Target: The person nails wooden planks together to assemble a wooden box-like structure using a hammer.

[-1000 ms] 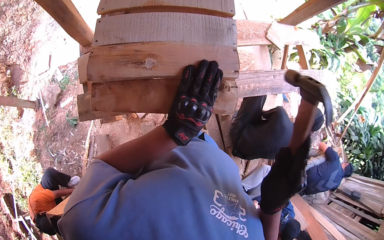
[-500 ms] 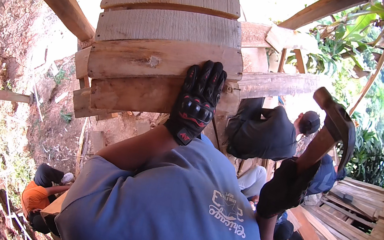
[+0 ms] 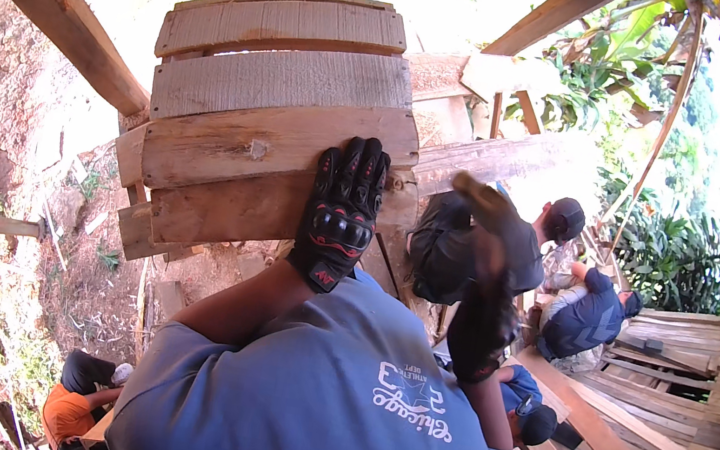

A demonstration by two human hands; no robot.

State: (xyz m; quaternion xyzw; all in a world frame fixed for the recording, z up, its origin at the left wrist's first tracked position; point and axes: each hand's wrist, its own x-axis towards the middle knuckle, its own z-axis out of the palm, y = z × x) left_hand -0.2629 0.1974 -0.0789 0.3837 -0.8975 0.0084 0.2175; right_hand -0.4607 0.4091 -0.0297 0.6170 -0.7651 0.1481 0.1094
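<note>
In front of me is a wooden crate of rough slats (image 3: 278,85), with gaps between some of the boards. My left hand (image 3: 342,218), in a black glove with red trim and a hard knuckle guard, lies flat with fingers extended on the crate's lower right boards. To its right, my right hand (image 3: 479,333), also in a black glove, is wrapped round the handle of a hammer (image 3: 480,195). Motion smears the hammer; its head is up near the crate's right end, apart from the wood.
Beyond the hammer a person in dark clothes (image 3: 518,241) bends over; another person (image 3: 585,317) sits farther right. A person in a cap (image 3: 527,416) is close below my right arm. Planks (image 3: 599,442) lie at the lower right. Someone in orange (image 3: 66,414) crouches lower left. A timber post (image 3: 80,30) slants at upper left.
My right hand has swung the hammer leftward, toward the crate. My left hand stays flat on the same boards, while the whole view has shifted slightly.
</note>
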